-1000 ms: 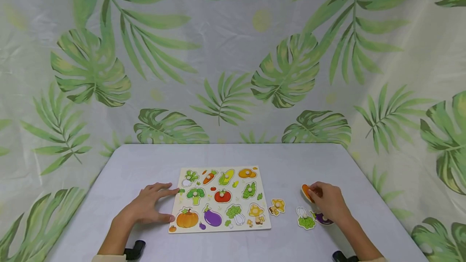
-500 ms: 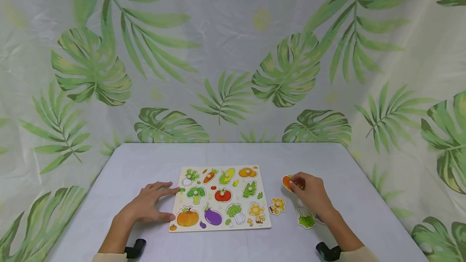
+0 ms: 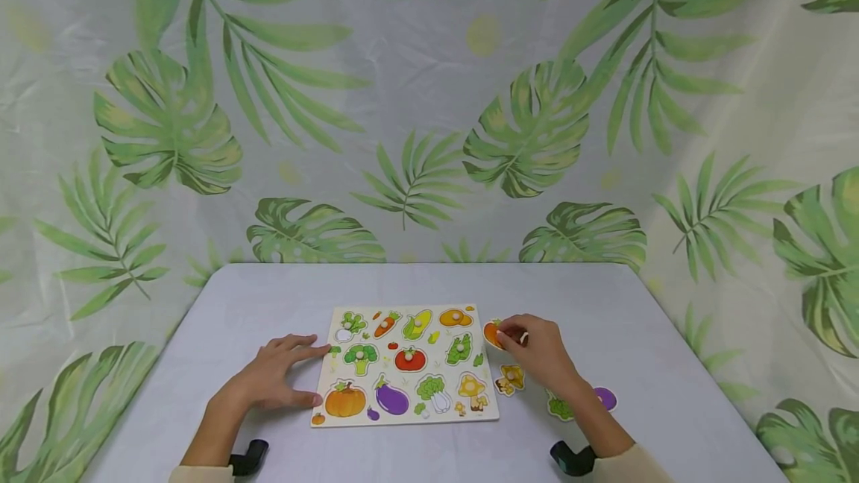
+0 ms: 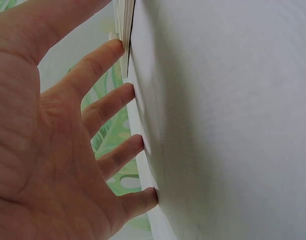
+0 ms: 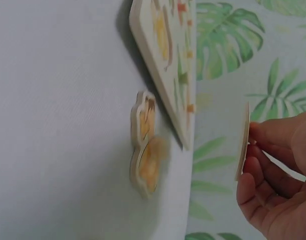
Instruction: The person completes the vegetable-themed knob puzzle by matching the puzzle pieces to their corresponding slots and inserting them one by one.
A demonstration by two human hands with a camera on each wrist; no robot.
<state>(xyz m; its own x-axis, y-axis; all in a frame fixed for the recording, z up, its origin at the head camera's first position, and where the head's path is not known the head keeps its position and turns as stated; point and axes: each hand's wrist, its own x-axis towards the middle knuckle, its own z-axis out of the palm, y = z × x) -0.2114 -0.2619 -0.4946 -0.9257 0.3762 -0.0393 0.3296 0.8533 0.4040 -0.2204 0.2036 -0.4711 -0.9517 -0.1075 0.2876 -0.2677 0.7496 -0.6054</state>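
Observation:
A wooden vegetable puzzle board (image 3: 429,379) lies flat on the table. My left hand (image 3: 285,375) rests at its left edge, thumb and fingertips touching it, fingers spread and straight. My right hand (image 3: 540,352) pinches an orange pumpkin puzzle piece (image 3: 493,333) by its knob, held just above the table beside the board's right edge. In the right wrist view that piece (image 5: 243,142) shows edge-on, tilted up. Below it on the table lies a mushroom puzzle piece (image 3: 510,379). Partly under the right forearm are a bok choy piece (image 3: 558,407) and an eggplant piece (image 3: 606,398).
The white table (image 3: 268,297) ends at a leaf-print cloth backdrop (image 3: 429,110). Knobbed pieces such as the tomato (image 3: 410,358) and broccoli (image 3: 361,358) sit in the board. Its pumpkin (image 3: 345,399), eggplant (image 3: 392,398), bok choy and mushroom pictures show no knobs.
My right hand has carried the pumpkin piece leftward from above the eggplant piece to beside the board, and the eggplant piece shows again. My left hand stays put.

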